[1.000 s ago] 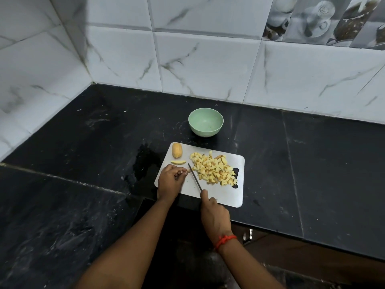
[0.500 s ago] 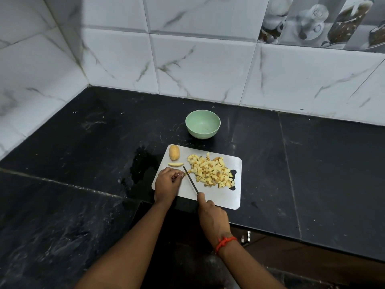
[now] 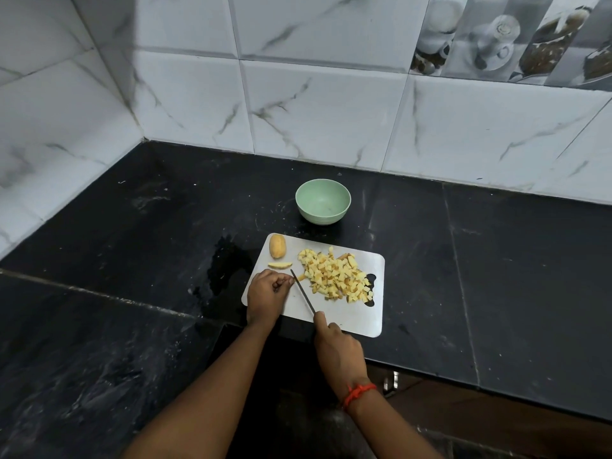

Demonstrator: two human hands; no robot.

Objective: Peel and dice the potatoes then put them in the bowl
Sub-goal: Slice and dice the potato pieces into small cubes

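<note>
No writing, number or brand can be read on the bowl (image 3: 317, 218), board (image 3: 344, 314), knife (image 3: 303, 291) or picture tiles (image 3: 496, 41).

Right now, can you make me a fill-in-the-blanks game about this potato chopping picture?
1. The green bowl is ____.
2. The right hand grips a ____.
3. The diced potato is heaped on the ____.
4. The big potato piece sits at that thing's far ____ corner.

Missing words: empty; knife; cutting board; left.
</note>
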